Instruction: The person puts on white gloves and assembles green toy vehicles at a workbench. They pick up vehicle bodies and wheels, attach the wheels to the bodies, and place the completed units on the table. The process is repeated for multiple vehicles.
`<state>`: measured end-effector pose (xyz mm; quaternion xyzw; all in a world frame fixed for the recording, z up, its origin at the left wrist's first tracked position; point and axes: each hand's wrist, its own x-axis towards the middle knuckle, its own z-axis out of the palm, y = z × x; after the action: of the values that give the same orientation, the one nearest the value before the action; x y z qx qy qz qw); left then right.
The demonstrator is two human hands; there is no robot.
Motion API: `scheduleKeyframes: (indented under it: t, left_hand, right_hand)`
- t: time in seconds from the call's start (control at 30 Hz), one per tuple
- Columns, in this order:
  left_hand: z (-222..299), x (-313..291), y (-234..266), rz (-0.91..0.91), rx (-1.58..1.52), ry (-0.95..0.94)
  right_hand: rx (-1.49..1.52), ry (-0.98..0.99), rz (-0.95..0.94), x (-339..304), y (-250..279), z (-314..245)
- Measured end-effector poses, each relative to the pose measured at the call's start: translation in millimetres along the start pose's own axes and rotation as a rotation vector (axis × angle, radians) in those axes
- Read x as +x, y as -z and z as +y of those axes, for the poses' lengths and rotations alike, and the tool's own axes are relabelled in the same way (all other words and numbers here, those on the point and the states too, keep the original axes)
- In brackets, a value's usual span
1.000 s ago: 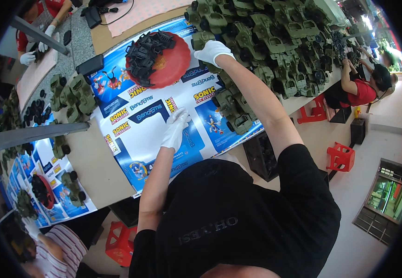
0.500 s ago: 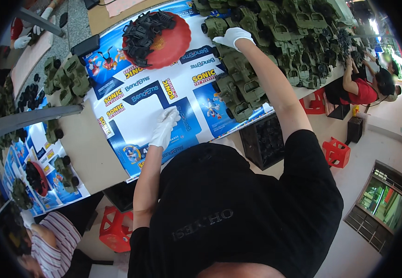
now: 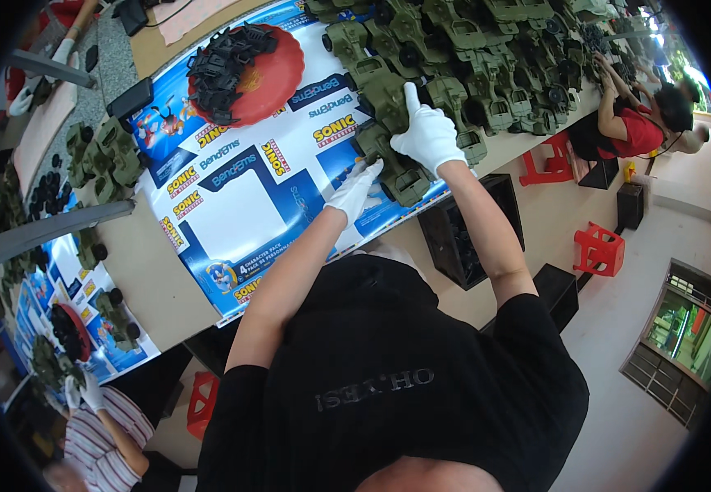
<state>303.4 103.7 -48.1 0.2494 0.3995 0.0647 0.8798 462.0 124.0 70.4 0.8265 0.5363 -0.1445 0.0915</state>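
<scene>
Olive-green toy vehicle bodies stand in packed rows at the far right of the table. My right hand, in a white glove, lies over the nearer ones. Its index finger is stretched out and the thumb stands apart; the other fingers are bent and partly hidden. Just left of it, my white-gloved left hand reaches in with extended fingers. Their tips are at the side of the nearest green toy vehicle, close to the table's front edge; whether they touch it I cannot tell. No grip shows in either hand.
A red round plate bears black plastic parts. Printed blue-and-white sheeting covers the table. More green vehicles stand left, past a grey metal bar. Below the front edge is a black crate. Co-workers sit left and right.
My left hand has moved right from the middle of the sheeting to the green vehicles. My right hand has come nearer, from the farther vehicles to the ones near the front edge.
</scene>
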Motion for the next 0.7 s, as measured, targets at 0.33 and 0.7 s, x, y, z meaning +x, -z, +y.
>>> scheduleKeyframes:
  t: [0.33,0.7]
  left_hand:
    - [4,38,-4,0.077,-0.109,-0.104]
    - [12,25,-7,0.129,-0.173,-0.263]
  right_hand:
    - [0.627,0.008,0.225,-12,72,73]
    - [0.343,0.067,0.205,64,49,-7]
